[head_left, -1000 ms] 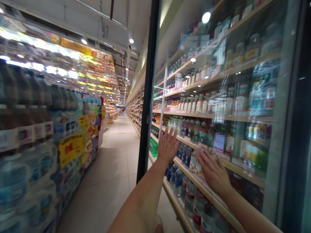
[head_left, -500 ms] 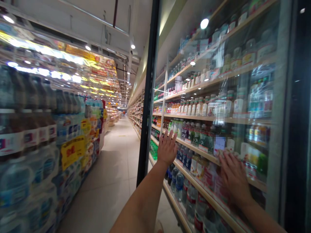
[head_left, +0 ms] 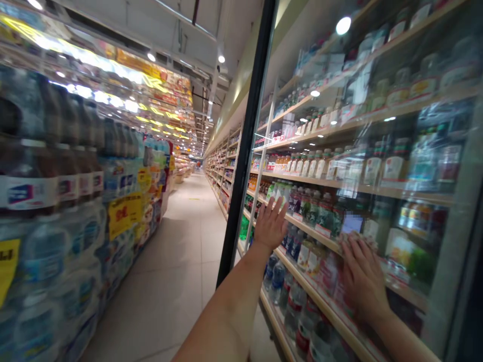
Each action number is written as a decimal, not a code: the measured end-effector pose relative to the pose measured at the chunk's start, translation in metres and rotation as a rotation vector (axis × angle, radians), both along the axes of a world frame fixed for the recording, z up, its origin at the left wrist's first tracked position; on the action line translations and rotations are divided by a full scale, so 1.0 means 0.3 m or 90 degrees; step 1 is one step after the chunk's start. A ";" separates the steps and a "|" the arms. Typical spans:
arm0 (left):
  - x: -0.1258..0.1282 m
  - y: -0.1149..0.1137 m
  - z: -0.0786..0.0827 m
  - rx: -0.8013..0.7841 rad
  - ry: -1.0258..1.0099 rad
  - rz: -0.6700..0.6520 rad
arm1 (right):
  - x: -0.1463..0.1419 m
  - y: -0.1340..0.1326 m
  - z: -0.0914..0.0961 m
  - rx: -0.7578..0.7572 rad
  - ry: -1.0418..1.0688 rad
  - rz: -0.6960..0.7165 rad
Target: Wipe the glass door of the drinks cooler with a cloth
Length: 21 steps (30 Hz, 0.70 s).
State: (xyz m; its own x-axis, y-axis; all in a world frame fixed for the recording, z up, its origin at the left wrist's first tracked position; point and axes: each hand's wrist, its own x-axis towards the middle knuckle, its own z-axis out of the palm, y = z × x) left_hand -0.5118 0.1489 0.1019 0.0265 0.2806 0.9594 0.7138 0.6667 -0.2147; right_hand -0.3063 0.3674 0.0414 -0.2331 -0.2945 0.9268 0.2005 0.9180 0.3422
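Note:
My left hand (head_left: 269,226) lies against the glass door (head_left: 350,108) of a drinks cooler, its fingers spread and nothing held. Further right, my right hand (head_left: 362,271) presses a pale, crumpled cloth (head_left: 372,241) to the same pane, with the fingers laid over it. Only the cloth's edges show around the fingertips. Just above the cloth is a blurred, light bluish rectangle (head_left: 352,223), perhaps a reflection in the glass. The door's dark frame (head_left: 247,136) stands to the left of my left hand.
Behind the glass, wooden-edged shelves (head_left: 324,183) hold rows of bottles. Stacked bottle packs (head_left: 56,246) with yellow price signs (head_left: 124,216) line the left. Between them a tiled aisle (head_left: 181,231) runs back beside more shelving (head_left: 222,171).
The view has turned slightly left, so the door frame and shelves appear further right. My right hand and the cloth have shifted a little left across the glass. My left hand stays on the pane.

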 end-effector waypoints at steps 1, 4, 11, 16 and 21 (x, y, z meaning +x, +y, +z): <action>-0.002 0.001 -0.001 0.000 0.000 -0.003 | -0.012 -0.011 0.032 -0.007 0.010 0.006; -0.005 0.003 -0.005 0.001 0.003 -0.011 | -0.064 -0.069 0.100 -0.030 0.036 0.031; 0.006 -0.010 -0.007 0.001 0.001 -0.018 | -0.156 -0.191 -0.005 0.075 -0.056 0.045; 0.008 -0.007 -0.008 -0.001 -0.007 -0.026 | -0.215 -0.240 0.101 0.086 -0.044 0.058; 0.008 -0.011 -0.009 -0.009 -0.011 -0.032 | -0.295 -0.322 0.143 0.067 -0.003 0.071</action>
